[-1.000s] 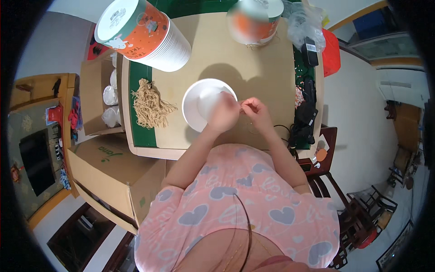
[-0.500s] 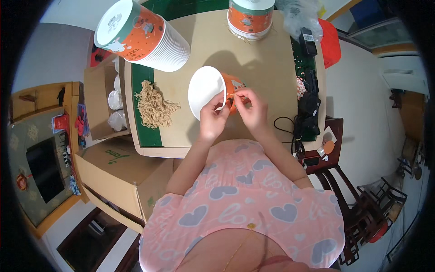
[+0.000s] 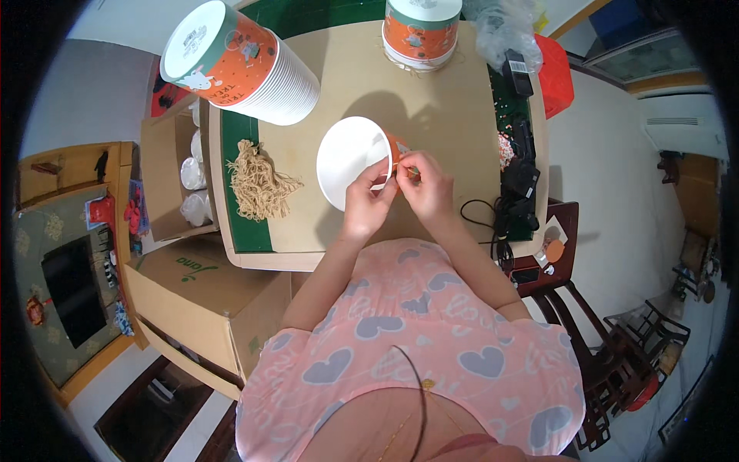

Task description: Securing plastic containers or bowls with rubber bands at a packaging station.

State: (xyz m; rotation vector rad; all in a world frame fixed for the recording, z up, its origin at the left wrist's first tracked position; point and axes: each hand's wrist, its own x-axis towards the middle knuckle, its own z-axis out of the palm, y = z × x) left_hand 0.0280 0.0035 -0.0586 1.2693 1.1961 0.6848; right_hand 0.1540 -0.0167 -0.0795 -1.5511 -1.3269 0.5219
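Left hand (image 3: 367, 208) grips a round white-lined orange paper tub (image 3: 345, 163) near its rim; right hand (image 3: 428, 189)'s curled alongside, can't tell on what.

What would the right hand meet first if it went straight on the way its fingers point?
Most likely the paper tub: the right hand points up and left toward its rim and orange side. Depth is unclear, so they may be touching.

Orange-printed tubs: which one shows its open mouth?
The open tub in the left hand, white interior visible; the nested stack at upper left and the upside-down tub at the top edge show closed white ends.
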